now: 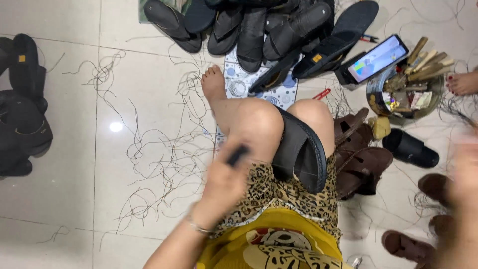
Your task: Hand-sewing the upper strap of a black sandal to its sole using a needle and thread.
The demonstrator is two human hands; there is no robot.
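In the head view, the person is sitting on the tiled floor (59, 199) with a black sandal (298, 149) lying across the knees, in the middle of the frame. The left hand (226, 182) is closing its grip around a small dark tool (238, 155), just left of the sandal. The right hand (465, 174) is blurring at the right edge, so its grip cannot be told. Loose thread pieces (149, 149) are lying all over the floor. A pile of black sandals (259, 25) is waiting at the top, brown sandals (361, 159) at the right. The work is looking only partly done, since many sandals are remaining.
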